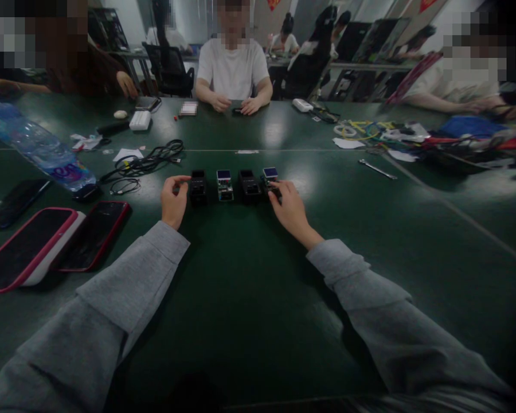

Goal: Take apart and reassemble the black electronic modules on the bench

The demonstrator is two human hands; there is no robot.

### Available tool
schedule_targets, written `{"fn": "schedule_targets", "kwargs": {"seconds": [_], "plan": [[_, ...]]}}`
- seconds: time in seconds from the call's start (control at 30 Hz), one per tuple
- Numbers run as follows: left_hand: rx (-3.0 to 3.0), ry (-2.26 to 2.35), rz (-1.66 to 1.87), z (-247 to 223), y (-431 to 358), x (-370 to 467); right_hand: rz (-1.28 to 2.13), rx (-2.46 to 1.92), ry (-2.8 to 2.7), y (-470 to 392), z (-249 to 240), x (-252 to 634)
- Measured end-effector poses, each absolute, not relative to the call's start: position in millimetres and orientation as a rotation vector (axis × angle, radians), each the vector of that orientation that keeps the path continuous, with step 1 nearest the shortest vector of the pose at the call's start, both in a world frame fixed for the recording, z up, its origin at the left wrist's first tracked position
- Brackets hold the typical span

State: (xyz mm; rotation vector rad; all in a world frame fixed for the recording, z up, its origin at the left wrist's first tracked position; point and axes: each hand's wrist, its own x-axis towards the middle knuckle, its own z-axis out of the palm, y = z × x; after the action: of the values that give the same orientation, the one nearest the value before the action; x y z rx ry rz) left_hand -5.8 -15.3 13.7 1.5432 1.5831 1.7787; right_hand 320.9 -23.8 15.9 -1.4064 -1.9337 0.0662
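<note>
Four small devices stand in a row on the dark green table [241, 275]. At the left end is a black case [198, 186], then a bare circuit board with a small screen [224, 184], another black case [250, 184], and a second board with a screen [270, 173]. My left hand [174, 201] is beside the leftmost case, its fingertips at the case's left edge, thumb and fingers apart. My right hand [289, 207] has its thumb and fingers round the lower part of the rightmost board, partly hiding it.
Phones [95, 235], a plastic bottle [47, 146] and black cables [150, 158] lie on the left. A wrench [377, 170] and tangled wires [434, 137] are at the right. A person [233, 69] sits opposite, with others around.
</note>
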Motion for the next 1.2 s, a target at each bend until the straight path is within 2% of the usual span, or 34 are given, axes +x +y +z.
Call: {"fn": "schedule_targets", "kwargs": {"seconds": [1.03, 1.2], "plan": [[1.554, 1.582, 1.789, 12, -14, -8, 0.155, -1.489, -1.792, -5, 12, 325], [1.537, 1.582, 1.797, 13, -15, -9, 0.171, -1.485, -1.882, -38, 17, 344]]}}
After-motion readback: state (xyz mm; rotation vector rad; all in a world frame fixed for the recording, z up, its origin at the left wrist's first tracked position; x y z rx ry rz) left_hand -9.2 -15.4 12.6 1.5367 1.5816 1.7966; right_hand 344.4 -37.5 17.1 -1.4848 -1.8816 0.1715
